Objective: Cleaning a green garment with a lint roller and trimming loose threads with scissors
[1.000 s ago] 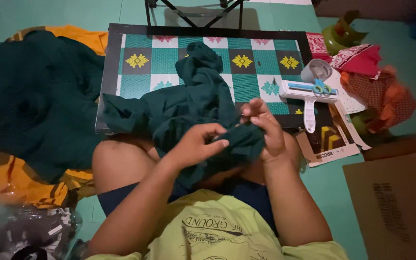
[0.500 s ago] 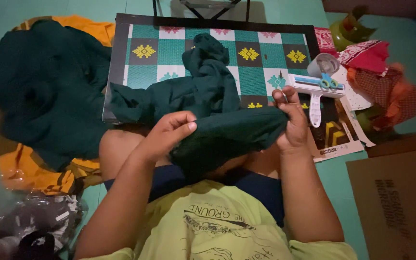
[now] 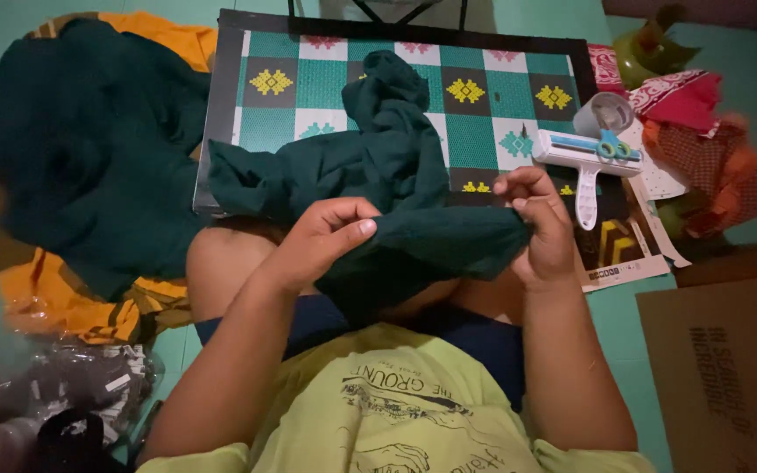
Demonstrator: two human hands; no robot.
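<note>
Below the patterned mat (image 3: pixel 291 114), a dark green cloth (image 3: pixel 413 236) is pinched tightly by the left hand (image 3: pixel 321 241) and right hand (image 3: pixel 541 219), so its edge is stretched flat between them.

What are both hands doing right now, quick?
Left hand: closed, pinching the green cloth at its near edge.
Right hand: closed, gripping the same cloth at the other end.

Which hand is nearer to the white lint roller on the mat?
Right. The right hand grips the dark green cloth just below and left of the lint roller. The left hand holds the cloth much farther left.
</note>
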